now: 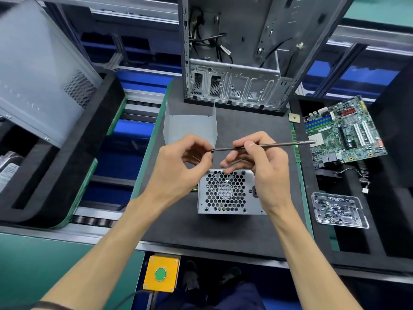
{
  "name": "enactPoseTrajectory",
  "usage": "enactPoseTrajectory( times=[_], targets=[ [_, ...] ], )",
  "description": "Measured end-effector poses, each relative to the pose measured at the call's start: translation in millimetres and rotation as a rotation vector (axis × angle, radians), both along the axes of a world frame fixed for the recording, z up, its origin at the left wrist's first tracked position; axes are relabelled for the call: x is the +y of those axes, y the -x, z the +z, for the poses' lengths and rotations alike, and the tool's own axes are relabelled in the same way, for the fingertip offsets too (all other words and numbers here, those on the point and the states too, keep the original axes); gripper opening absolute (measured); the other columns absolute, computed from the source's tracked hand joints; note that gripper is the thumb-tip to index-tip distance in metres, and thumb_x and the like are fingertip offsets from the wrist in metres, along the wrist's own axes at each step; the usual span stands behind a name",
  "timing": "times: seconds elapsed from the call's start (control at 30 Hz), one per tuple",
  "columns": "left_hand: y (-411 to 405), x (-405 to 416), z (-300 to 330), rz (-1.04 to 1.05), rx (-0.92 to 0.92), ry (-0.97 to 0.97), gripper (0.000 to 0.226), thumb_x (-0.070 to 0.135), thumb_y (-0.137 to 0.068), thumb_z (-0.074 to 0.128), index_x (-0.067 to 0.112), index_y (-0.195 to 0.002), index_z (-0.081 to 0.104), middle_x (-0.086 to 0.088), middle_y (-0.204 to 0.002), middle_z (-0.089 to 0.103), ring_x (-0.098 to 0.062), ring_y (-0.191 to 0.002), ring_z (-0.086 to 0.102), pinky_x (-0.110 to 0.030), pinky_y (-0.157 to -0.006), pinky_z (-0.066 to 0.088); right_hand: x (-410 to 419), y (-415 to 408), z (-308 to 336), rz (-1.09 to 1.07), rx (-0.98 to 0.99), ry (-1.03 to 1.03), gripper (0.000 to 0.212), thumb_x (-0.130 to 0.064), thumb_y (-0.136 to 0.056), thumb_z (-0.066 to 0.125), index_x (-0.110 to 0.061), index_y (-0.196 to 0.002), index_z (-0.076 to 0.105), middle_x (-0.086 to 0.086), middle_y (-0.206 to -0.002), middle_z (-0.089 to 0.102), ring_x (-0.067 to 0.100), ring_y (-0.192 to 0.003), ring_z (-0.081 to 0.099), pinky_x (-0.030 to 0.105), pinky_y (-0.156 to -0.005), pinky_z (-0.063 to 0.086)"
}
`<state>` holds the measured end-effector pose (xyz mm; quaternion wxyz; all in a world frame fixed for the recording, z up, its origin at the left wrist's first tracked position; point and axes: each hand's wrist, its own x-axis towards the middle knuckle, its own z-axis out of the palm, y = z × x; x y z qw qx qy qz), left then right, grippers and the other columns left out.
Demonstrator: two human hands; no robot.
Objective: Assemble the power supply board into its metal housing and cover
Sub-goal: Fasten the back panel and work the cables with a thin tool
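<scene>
The right hand [257,162] pinches a thin screwdriver shaft [263,146] between thumb and fingers. The shaft lies nearly level, its long axis running left to right. The left hand [178,159] has its fingertips closed at the shaft's left tip, seemingly on a small screw [211,150] — too small to be sure. The power supply housing [225,192] sits on the dark mat directly below both hands, fan grille up. The cover [190,128] stands just behind. The tip must likely swing down toward the housing.
</scene>
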<state>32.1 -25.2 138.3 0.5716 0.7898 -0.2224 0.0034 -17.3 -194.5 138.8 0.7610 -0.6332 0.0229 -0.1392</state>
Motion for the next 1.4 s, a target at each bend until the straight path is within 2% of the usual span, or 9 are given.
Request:
enactPoseTrajectory(
  times=[0.23,0.43,0.63,0.97,1.07,1.17,1.23,1.3,1.4],
  targets=[
    [6,-1,1,-0.005,-0.037,-0.036,0.01,0.0,-0.09,0.068,0.008,-0.094,0.07,0.0,-0.08,0.073,-0.018,-0.072,0.072,-0.032,-0.074,0.059,-2,9,3,-0.001,0.005,0.041,0.019,-0.013,-0.101,0.046,-0.008,-0.093,0.062,0.009,-0.07,0.068,0.03,-0.065,0.072,0.03,-0.059,0.059],
    [9,0,6,-0.017,-0.14,-0.115,0.011,0.0,-0.086,0.072,0.009,-0.091,0.069,0.005,-0.077,0.071,-0.012,-0.072,0.07,-0.018,-0.072,0.055,-4,16,6,0.013,-0.019,0.173,0.018,-0.014,-0.103,0.048,-0.012,-0.095,0.064,0.008,-0.073,0.069,0.03,-0.068,0.072,0.034,-0.063,0.061],
    [10,2,11,-0.059,-0.233,-0.167,0.008,0.0,-0.087,0.071,0.005,-0.093,0.07,0.002,-0.077,0.071,-0.01,-0.072,0.068,-0.016,-0.073,0.054,-2,23,8,0.002,-0.033,0.203,0.02,-0.014,-0.105,0.046,-0.016,-0.096,0.064,0.005,-0.074,0.068,0.029,-0.068,0.072,0.035,-0.062,0.062],
    [23,2,16,-0.05,-0.195,-0.148,0.009,0.003,-0.089,0.07,0.008,-0.095,0.072,0.003,-0.081,0.072,-0.011,-0.076,0.068,-0.017,-0.073,0.054,4,31,14,-0.006,-0.03,0.179,0.021,-0.019,-0.105,0.044,-0.014,-0.095,0.062,0.004,-0.071,0.062,0.024,-0.066,0.066,0.038,-0.058,0.061],
    [28,4,18,-0.042,-0.208,-0.157,0.016,0.006,-0.089,0.071,0.012,-0.104,0.073,0.005,-0.087,0.071,-0.011,-0.082,0.068,-0.015,-0.073,0.053,4,34,18,0.002,-0.043,0.168,0.021,-0.018,-0.104,0.044,-0.015,-0.094,0.062,0.004,-0.071,0.063,0.025,-0.065,0.066,0.037,-0.057,0.06],
    [35,12,12,0.111,-0.088,-0.094,0.022,0.014,-0.091,0.07,0.02,-0.112,0.069,0.008,-0.09,0.069,-0.012,-0.083,0.067,-0.019,-0.073,0.055,2,39,19,0.018,-0.05,0.151,0.017,-0.015,-0.1,0.047,-0.016,-0.094,0.062,0.003,-0.071,0.063,0.024,-0.064,0.065,0.036,-0.057,0.059],
    [41,20,-1,0.252,0.102,-0.053,0.015,0.022,-0.093,0.069,0.023,-0.108,0.068,0.006,-0.092,0.07,-0.014,-0.083,0.068,-0.032,-0.078,0.059,1,44,18,0.032,-0.051,0.147,0.012,-0.018,-0.093,0.05,-0.017,-0.092,0.062,0.004,-0.07,0.063,0.025,-0.063,0.064,0.037,-0.057,0.059],
    [52,27,-18,0.305,0.319,-0.083,0.015,0.031,-0.093,0.069,0.022,-0.106,0.068,0.002,-0.096,0.072,-0.02,-0.088,0.07,-0.044,-0.082,0.059,1,50,14,0.048,-0.043,0.161,0.013,-0.02,-0.089,0.05,-0.018,-0.09,0.063,0.004,-0.069,0.063,0.026,-0.062,0.063,0.039,-0.057,0.057],
    [75,28,-41,0.235,0.612,-0.028,0.016,0.034,-0.094,0.068,0.023,-0.104,0.072,-0.003,-0.104,0.075,-0.013,-0.09,0.072,-0.033,-0.077,0.061,2,60,5,0.072,-0.02,0.232,0.016,-0.013,-0.092,0.047,-0.017,-0.087,0.062,0.004,-0.067,0.063,0.024,-0.059,0.061,0.039,-0.055,0.056]
  ],
)
